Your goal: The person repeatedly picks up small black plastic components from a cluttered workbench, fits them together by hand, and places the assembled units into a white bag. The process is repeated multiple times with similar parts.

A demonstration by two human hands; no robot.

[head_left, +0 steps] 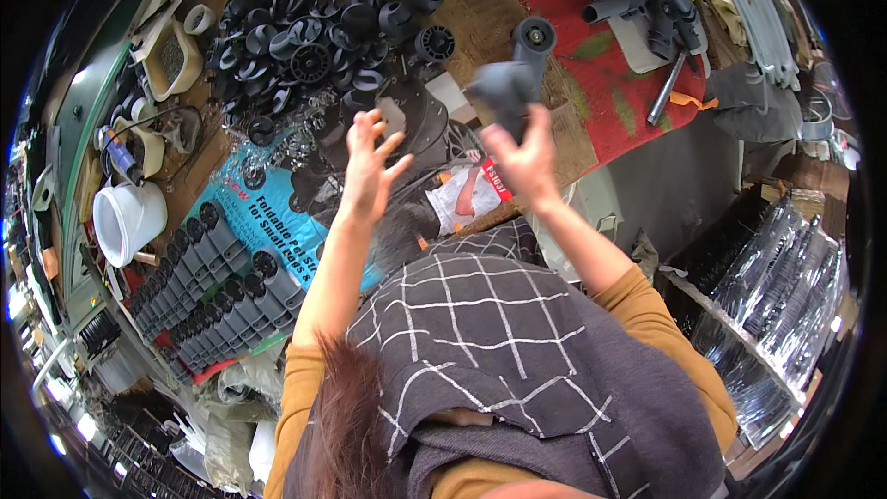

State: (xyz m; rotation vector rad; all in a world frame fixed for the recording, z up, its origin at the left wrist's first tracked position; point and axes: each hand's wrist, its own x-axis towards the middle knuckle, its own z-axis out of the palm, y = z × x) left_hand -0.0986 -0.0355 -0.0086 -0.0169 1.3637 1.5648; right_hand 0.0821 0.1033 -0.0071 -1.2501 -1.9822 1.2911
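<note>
My left hand (371, 166) is raised over the bench with its fingers spread and nothing in them. Behind it lies a large heap of black round plastic wheel parts (309, 63). My right hand (528, 159) is at a dark grey plastic fitting (504, 91), smeared by motion; the fingers pass behind it and the thumb shows below. Just beyond stands a grey tubular fitting (534, 37) with a round end and a metal centre. Below the hands, a white and red printed bag (459, 199) lies at the bench's near edge.
Grey tubular parts (199, 249) stand in rows on a blue printed sheet (268, 217) at left, near a white bucket (129, 222) and a cream tray (173, 60). More grey fittings (647, 0) lie on red cloth at far right. Wrapped black parts (767, 314) stand at right.
</note>
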